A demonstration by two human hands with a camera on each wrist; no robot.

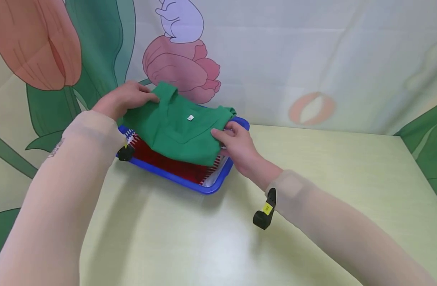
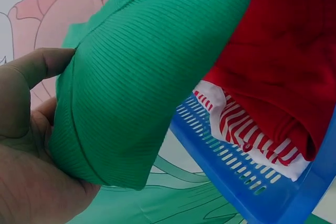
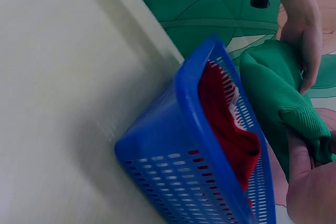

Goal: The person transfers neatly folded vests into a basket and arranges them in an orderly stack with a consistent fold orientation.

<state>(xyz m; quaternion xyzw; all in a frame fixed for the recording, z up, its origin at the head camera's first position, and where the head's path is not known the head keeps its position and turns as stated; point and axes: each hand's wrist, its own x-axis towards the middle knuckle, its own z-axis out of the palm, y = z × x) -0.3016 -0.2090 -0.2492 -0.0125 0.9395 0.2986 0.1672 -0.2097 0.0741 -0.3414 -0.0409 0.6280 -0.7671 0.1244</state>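
Observation:
A green ribbed garment [image 1: 186, 131] with a small white label at its neckline is held up over a blue plastic basket [image 1: 175, 181]. My left hand [image 1: 132, 97] pinches its upper left part, thumb on the near face in the left wrist view. At the opposite side, my right hand [image 1: 237, 147] grips the right edge between thumb and fingers. Inside the basket, below the green cloth, lie a folded dark red garment [image 2: 286, 40] and a red-and-white striped cloth [image 2: 252, 129]. The green garment hides much of the basket's contents in the head view.
The basket stands at the back left of a pale table [image 1: 311, 167], close to a curtain [image 1: 268, 59] printed with flowers and a white animal. Black wrist devices [image 1: 264, 216] hang from both sleeves. Slotted basket walls [image 3: 173, 166] rise around the clothes.

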